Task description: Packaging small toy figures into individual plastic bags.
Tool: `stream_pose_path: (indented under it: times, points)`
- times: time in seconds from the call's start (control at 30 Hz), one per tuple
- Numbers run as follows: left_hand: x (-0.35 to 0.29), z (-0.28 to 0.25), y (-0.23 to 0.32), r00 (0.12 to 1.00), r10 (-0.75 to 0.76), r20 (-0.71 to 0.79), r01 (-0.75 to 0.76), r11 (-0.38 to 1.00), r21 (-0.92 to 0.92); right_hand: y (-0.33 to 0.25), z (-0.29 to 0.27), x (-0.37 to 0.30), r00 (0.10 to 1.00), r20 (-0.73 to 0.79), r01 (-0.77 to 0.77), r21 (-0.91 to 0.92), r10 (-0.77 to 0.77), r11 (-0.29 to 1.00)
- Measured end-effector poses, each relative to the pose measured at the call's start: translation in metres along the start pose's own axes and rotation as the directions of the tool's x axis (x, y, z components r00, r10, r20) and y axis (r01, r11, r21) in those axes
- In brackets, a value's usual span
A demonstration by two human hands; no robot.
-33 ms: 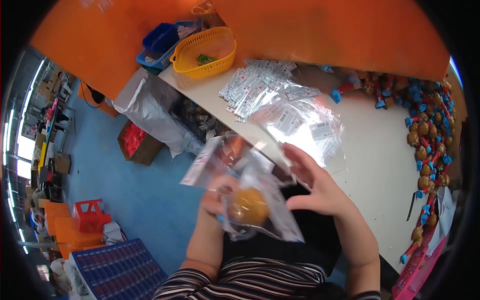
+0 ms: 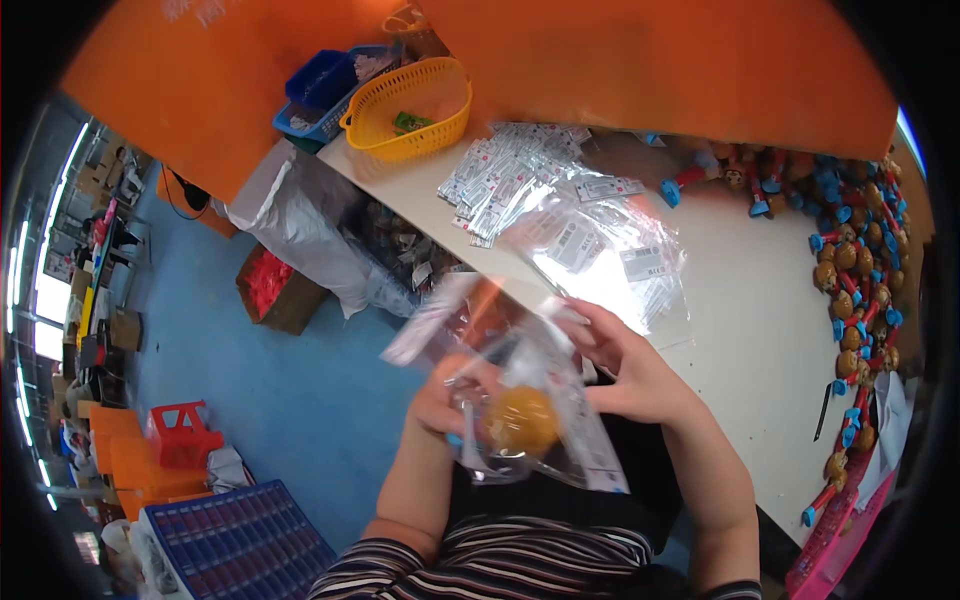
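My left hand (image 2: 455, 395) is closed around a toy figure with a round brown head (image 2: 522, 422), which sits low inside a clear plastic bag (image 2: 595, 455). A bit of light blue shows beside my left fingers. Another clear packet with a pale printed strip (image 2: 430, 325) sticks out above that hand; motion blurs it, and something reddish shows through it. My right hand (image 2: 635, 365) curves around the bag's right side, thumb and fingertips touching the plastic. The bag hides part of its fingertips.
Silvery printed packets (image 2: 510, 180) and a stack of clear labelled bags (image 2: 600, 245) lie on the white table (image 2: 750, 330). Several brown-headed figures (image 2: 850, 300) line its right side. A yellow basket (image 2: 405, 145) stands at the back left. A carton (image 2: 285, 295) is on the floor.
The bag with the figure and my left hand have shifted slightly right, toward my right hand. My right fingers have curled in against the plastic.
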State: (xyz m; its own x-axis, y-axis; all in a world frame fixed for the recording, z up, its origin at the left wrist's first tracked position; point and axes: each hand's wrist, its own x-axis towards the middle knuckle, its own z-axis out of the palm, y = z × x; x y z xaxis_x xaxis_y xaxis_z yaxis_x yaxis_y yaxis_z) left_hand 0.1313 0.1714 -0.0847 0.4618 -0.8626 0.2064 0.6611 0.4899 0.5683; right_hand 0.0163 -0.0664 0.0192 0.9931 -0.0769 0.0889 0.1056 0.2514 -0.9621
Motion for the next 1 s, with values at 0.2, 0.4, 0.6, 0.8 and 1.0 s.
stream_pose_path:
  times: [0.2, 0.4, 0.6, 0.8, 1.0]
  points:
    - [-0.028, -0.032, 0.033, 0.981, 0.039, -0.190, -0.001, 0.980, 0.198, -0.026, -0.060, -0.034, 0.888, -0.456, -0.155, -0.173, 0.061, 0.973]
    - [-0.012, -0.177, 0.053, 0.756, 0.239, -0.609, -0.026, 0.941, 0.337, -0.032, -0.086, -0.056, 0.791, -0.577, -0.314, -0.095, 0.205, 0.945]
    - [0.109, -0.204, 0.058, 0.418, 0.442, -0.793, 0.196, 0.809, 0.554, -0.048, -0.096, -0.040, 0.926, -0.364, 0.076, -0.069, -0.096, 0.995]
    - [0.108, -0.047, 0.027, 0.412, 0.752, -0.515, -0.101, 0.600, 0.794, -0.035, -0.116, -0.040, 0.918, -0.393, -0.011, 0.111, 0.054, 0.994]
    - [0.114, 0.103, -0.029, 0.958, -0.137, -0.252, 0.266, 0.753, 0.602, -0.038, -0.098, -0.028, 0.980, -0.060, -0.184, 0.061, 0.188, 0.981]
